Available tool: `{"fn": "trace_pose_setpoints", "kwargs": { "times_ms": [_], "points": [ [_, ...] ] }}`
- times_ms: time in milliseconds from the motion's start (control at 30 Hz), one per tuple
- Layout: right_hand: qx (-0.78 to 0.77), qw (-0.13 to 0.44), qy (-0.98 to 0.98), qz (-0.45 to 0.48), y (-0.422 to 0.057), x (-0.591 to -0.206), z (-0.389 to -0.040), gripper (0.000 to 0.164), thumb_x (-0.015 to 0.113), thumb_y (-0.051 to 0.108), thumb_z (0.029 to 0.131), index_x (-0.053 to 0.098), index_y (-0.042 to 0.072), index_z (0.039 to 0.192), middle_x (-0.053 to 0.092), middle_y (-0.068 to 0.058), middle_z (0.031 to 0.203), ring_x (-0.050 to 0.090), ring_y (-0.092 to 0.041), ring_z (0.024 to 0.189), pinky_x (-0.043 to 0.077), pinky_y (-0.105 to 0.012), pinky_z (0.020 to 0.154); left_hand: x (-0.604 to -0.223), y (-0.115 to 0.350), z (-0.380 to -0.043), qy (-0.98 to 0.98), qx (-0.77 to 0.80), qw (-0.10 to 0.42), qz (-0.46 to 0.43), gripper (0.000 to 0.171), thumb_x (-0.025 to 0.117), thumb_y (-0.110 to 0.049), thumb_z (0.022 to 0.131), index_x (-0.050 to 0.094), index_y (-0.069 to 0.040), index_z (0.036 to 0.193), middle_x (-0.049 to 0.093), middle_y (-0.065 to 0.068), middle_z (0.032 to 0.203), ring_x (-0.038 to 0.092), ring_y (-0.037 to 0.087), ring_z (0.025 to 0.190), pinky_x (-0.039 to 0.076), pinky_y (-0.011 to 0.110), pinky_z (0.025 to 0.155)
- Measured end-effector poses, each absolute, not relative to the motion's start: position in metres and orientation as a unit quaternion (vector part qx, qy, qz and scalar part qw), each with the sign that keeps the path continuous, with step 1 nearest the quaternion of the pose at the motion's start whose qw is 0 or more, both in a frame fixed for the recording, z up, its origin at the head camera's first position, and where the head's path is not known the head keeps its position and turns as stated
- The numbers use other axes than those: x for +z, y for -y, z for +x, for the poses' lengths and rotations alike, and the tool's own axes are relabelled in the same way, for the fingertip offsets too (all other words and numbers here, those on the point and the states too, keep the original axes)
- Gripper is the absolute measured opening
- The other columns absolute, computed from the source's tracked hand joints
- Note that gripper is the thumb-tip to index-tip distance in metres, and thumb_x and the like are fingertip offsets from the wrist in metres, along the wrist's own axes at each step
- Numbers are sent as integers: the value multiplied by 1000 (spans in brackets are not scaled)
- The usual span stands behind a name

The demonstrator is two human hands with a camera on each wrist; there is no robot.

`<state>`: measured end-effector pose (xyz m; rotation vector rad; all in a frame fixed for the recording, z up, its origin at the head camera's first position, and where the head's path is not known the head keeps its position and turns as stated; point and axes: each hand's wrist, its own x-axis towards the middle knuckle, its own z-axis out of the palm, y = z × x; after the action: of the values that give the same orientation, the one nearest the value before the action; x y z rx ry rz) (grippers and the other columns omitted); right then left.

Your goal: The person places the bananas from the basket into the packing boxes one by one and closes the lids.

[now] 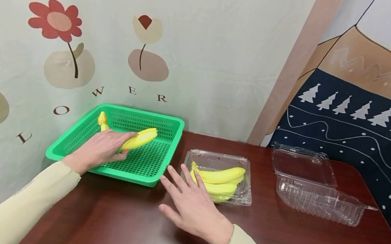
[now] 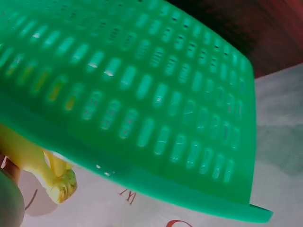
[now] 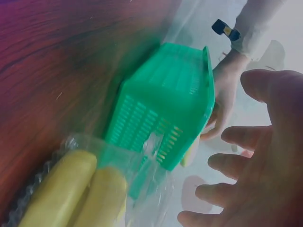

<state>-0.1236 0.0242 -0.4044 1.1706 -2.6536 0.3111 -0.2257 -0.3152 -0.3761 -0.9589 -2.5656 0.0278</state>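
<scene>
My left hand [image 1: 105,146] grips a bunch of yellow bananas [image 1: 140,138] over the green basket [image 1: 175,144]. The bunch's stem end sticks out on the far side of the hand, and it also shows in the left wrist view as a stem [image 2: 62,185] above the rim. To the right of the basket, a clear plastic box [image 1: 246,194] holds more bananas [image 1: 220,175]. With fingers spread, my right hand [image 1: 197,208] hovers at the near left side of this box and holds nothing. In the right wrist view its fingers [image 3: 229,165] stand apart.
A second clear plastic container [image 1: 319,199] with its lid [image 1: 302,167] raised stands farther right on the dark red table [image 1: 276,240]. Behind the table hangs a pale cloth [image 1: 218,59] printed with flowers. A dark panel with white trees [image 1: 362,119] is at the right.
</scene>
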Motion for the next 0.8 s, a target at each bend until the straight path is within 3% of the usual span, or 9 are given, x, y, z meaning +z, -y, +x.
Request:
{"fn": "trace_pose_setpoints", "kwargs": {
  "times_ms": [300, 600, 800],
  "points": [
    [118, 115, 917, 364, -59, -399, -116, 65, 55, 54, 103, 44, 22, 159, 27, -3, 170, 18, -34, 157, 28, -61, 119, -366, 296, -220, 881, -26, 265, -390, 65, 82, -10, 74, 59, -1, 134, 76, 14, 106, 73, 27, 88, 56, 48, 79],
    [122, 165, 915, 347, -104, -392, -105, 64, 58, 50, 103, 47, 18, 157, 28, -5, 169, 16, -36, 157, 29, -66, 116, -360, 269, -216, 841, -40, 319, -436, 71, 84, -7, 68, 59, 1, 134, 75, 15, 113, 74, 28, 96, 56, 45, 74],
    [122, 201, 917, 322, -138, -386, -97, 64, 47, 57, 105, 50, 16, 155, 31, -6, 168, 18, -37, 157, 27, -64, 118, -352, 245, -212, 824, -54, 333, -455, 72, 84, -8, 71, 58, 1, 137, 74, 15, 117, 73, 28, 99, 56, 44, 75]
  ]
}}
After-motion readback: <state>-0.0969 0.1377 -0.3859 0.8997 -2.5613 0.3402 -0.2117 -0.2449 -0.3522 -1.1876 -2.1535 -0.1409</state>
